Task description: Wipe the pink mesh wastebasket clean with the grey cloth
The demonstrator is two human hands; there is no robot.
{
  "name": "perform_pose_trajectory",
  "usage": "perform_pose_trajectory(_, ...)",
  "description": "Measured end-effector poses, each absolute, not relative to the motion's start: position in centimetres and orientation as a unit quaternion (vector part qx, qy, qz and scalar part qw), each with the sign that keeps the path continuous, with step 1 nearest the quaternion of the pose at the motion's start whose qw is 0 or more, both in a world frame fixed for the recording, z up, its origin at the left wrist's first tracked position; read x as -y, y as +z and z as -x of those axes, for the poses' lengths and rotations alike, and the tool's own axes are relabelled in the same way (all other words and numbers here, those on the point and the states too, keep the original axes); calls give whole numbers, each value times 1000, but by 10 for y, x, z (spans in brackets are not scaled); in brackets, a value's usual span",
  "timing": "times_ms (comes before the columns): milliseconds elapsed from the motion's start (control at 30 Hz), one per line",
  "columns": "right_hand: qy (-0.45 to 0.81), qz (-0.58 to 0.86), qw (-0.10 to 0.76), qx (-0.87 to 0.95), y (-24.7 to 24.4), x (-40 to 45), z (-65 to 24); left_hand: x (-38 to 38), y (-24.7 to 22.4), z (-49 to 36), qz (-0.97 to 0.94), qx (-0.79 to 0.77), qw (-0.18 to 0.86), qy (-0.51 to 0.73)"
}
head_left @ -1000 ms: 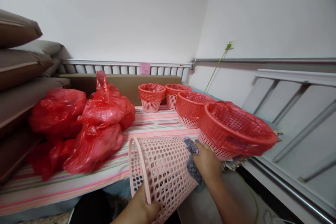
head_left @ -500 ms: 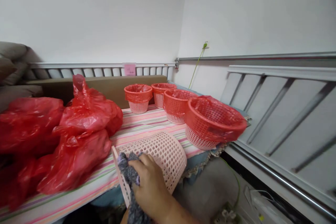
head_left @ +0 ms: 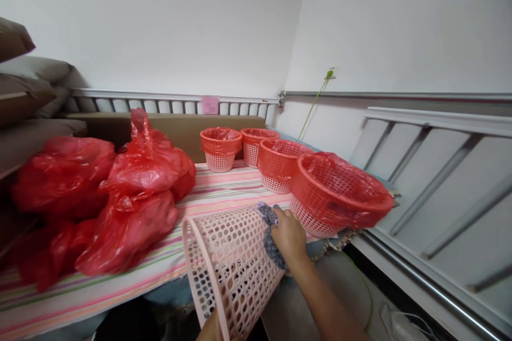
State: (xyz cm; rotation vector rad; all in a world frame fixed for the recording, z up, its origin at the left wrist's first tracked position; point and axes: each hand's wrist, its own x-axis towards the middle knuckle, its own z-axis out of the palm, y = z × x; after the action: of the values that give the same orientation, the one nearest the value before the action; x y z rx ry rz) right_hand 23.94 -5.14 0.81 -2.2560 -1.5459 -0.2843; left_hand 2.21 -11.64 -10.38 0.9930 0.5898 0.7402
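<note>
A pale pink perforated basket (head_left: 240, 250) lies on its side at the front edge of the striped cloth (head_left: 216, 184), its mouth facing left. My right hand (head_left: 288, 237) is closed on a grey fuzzy cloth (head_left: 272, 234) and presses it against the basket's bottom end. Low in the view, my left hand (head_left: 212, 327) is at the basket's rim, mostly seen through or behind it; its fingers are hidden. Behind stand several baskets lined with red plastic bags, the nearest (head_left: 336, 192) just right of my right hand.
Filled red plastic bags (head_left: 140, 186) cover the left of the striped cloth. Brown cushions (head_left: 36, 96) are stacked at the far left. A white railing (head_left: 436, 170) and metal pipe run along the right, with white cables (head_left: 400, 319) below.
My right hand has moved with the grey cloth from the basket's rim to its bottom end. The basket has turned so its mouth shows more, and the view has shifted slightly left.
</note>
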Motion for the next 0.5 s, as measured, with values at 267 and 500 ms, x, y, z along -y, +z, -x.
perform_pose_trajectory(267, -83, 800, 214, 555, 10, 49, -242, 106, -6, -16, -523, -334, 679, 393)
perform_pose_trajectory(500, 74, 706, 331, 622, 27, 73, -176, 114, -12, -20, -488, -387, 671, 402)
